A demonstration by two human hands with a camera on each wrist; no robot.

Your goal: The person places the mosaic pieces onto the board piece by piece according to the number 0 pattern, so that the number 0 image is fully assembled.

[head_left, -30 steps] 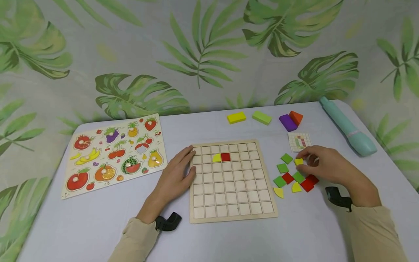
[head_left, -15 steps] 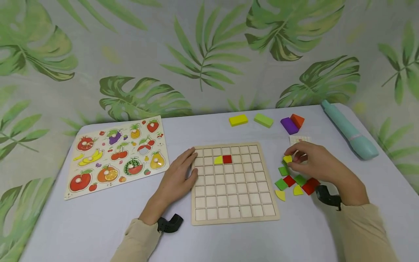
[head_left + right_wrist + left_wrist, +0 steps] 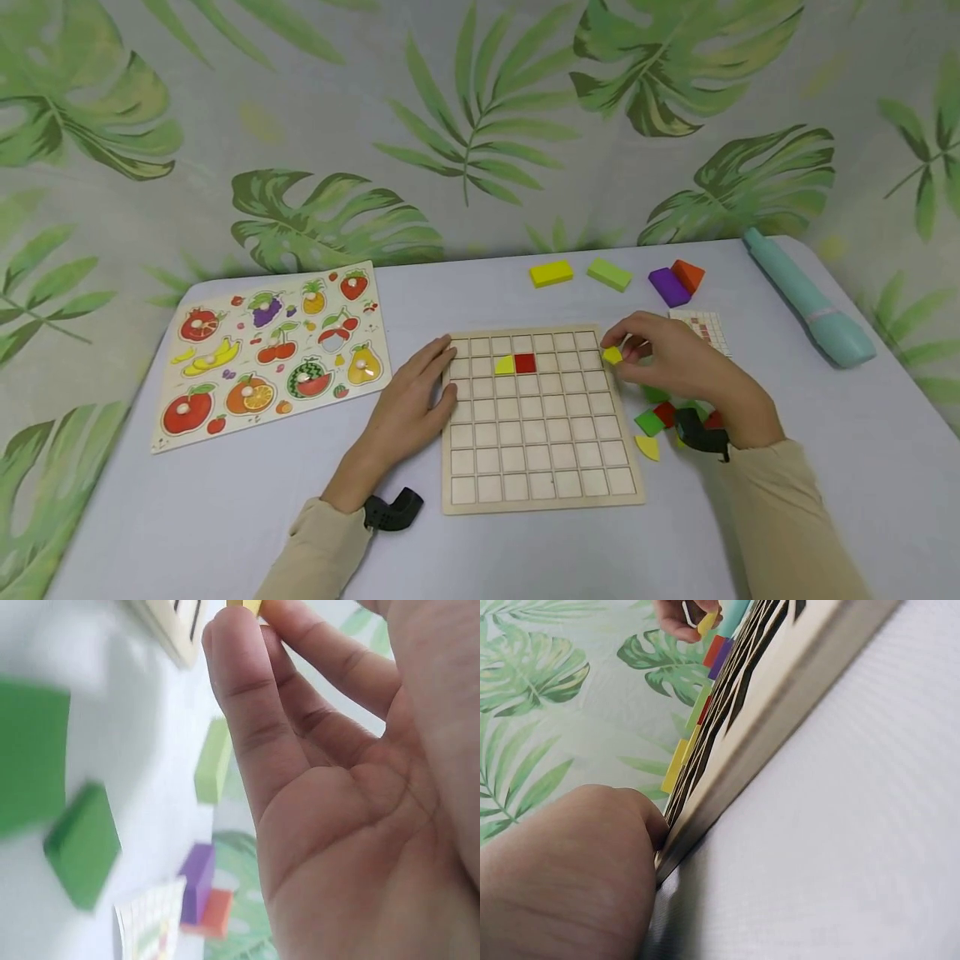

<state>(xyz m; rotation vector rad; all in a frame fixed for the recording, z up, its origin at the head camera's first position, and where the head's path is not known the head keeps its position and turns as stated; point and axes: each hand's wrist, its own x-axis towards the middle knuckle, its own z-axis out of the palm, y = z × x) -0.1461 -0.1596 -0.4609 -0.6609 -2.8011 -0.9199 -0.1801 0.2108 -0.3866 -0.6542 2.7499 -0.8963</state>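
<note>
My right hand (image 3: 675, 360) pinches a small yellow tile (image 3: 612, 356) between thumb and fingertips, over the right edge of the wooden grid board (image 3: 543, 505). In the right wrist view only a bit of this tile (image 3: 251, 606) shows at the fingertips. My left hand (image 3: 405, 400) rests at the board's left edge, its fingers on the frame and holding nothing. Two pieces lie side by side in the grid's second row: a yellow quarter-circle tile (image 3: 505, 365) and a red square tile (image 3: 525, 363).
Loose green (image 3: 649, 423), red and yellow tiles (image 3: 647, 447) lie right of the board, partly behind my right wrist. Beyond are a pattern card (image 3: 712, 329), yellow, green and purple blocks (image 3: 670, 287), an orange block and a teal bottle-shaped object (image 3: 813, 304). A fruit puzzle (image 3: 270, 358) lies left.
My right hand has carried the yellow tile leftward from the loose tiles to the board's right edge. The left hand has stayed on the board. The head view has shifted slightly.
</note>
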